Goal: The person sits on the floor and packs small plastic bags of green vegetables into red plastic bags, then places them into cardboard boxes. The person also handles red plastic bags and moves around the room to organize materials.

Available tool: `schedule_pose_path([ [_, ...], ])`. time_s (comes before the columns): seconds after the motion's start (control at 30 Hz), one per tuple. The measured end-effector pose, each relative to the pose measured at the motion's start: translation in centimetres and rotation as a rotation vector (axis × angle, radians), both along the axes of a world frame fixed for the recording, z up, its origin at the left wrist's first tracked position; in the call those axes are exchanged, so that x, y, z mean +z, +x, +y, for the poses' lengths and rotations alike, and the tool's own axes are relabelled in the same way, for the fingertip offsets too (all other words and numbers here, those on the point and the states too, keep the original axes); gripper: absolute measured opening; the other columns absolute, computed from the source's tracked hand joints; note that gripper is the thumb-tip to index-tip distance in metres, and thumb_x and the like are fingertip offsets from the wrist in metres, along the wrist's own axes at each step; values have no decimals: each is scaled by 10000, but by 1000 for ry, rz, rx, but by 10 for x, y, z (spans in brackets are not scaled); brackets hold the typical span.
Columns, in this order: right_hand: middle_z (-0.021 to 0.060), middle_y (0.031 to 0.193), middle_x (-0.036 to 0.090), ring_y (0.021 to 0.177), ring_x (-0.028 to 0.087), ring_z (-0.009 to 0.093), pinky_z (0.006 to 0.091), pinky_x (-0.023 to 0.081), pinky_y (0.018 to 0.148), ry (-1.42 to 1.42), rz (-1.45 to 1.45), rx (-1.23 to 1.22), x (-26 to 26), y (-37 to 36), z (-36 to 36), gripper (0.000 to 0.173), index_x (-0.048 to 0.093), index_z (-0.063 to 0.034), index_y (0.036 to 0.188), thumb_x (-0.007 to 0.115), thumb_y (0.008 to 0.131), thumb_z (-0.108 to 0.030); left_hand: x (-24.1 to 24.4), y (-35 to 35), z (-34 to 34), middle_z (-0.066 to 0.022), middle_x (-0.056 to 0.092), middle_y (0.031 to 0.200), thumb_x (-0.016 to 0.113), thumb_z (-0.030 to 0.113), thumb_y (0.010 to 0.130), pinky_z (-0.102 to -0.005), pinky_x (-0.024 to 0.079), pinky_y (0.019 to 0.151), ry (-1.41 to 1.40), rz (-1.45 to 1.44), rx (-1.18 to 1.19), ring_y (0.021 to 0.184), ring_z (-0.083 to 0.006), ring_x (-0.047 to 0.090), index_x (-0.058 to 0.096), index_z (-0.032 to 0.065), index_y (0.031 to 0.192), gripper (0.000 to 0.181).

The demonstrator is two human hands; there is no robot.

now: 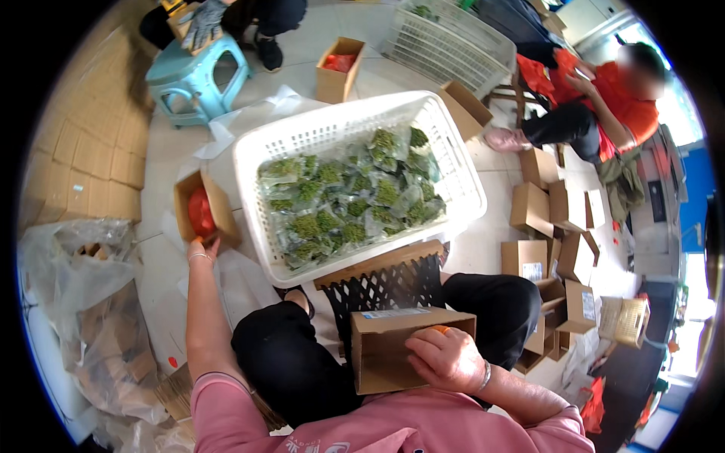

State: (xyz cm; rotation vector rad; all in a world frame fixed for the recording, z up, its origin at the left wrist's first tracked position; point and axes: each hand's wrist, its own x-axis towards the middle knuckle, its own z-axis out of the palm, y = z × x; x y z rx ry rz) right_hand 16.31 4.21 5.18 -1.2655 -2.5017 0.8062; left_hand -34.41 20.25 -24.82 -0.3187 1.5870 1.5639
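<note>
My left hand [204, 249] reaches out to the near edge of an open cardboard box [224, 218] with a red plastic bag [200, 212] inside; its fingers touch the rim. Against my lap stands an empty-looking open cardboard box [391, 362], tilted towards me. Over its opening is my right hand [444, 357], fingers curled, with something orange at the fingers; whether it grips the box's rim cannot be told. In front of me a white plastic basket [362, 119] holds many clear bags of green leafy plants [357, 206].
A blue plastic stool [198, 73] and another person's gloved hand [205, 25] are at the upper left. A person in orange [628, 113] sits at the upper right. Cardboard boxes [532, 209] are piled on the right; stacked cartons [85, 153] line the left. White crates [453, 45] stand beyond the basket.
</note>
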Motion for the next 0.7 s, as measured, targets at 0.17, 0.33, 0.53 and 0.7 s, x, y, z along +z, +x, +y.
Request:
schedule_pose_path([
  [0.17, 108, 840, 597, 639, 588, 258, 353, 484, 550, 21, 34, 46, -6, 4, -17, 201, 600, -41, 866, 664, 683, -97, -41, -10, -41, -216, 479, 1156, 492, 210, 888, -488, 517, 789, -140, -217, -24, 1034, -356, 517, 420, 58, 1224, 376],
  [0.33, 80, 824, 588, 594, 565, 219, 320, 470, 502, 270, 189, 31, 10, 24, -27, 236, 594, -38, 871, 667, 654, -98, 12, -15, -66, -93, 494, 1025, 537, 312, 833, -473, 480, 728, -257, 379, -421, 927, -266, 517, 491, 112, 1174, 398],
  [0.53, 81, 923, 602, 665, 601, 237, 335, 491, 557, 564, 166, -347, 38, 114, -59, 235, 588, -42, 918, 651, 693, -69, 211, 117, -58, -91, 462, 1298, 520, 209, 897, -402, 442, 886, 238, 931, -634, 1169, -222, 473, 453, 101, 1282, 405],
  [0.7, 143, 966, 602, 858, 599, 319, 376, 499, 728, 508, 46, -850, 31, 196, -95, 243, 586, -26, 961, 633, 726, -68, 286, 219, -108, -86, 407, 1346, 526, 11, 869, -317, 424, 911, 495, 1348, -1025, 1144, -190, 474, 501, 39, 1211, 344],
])
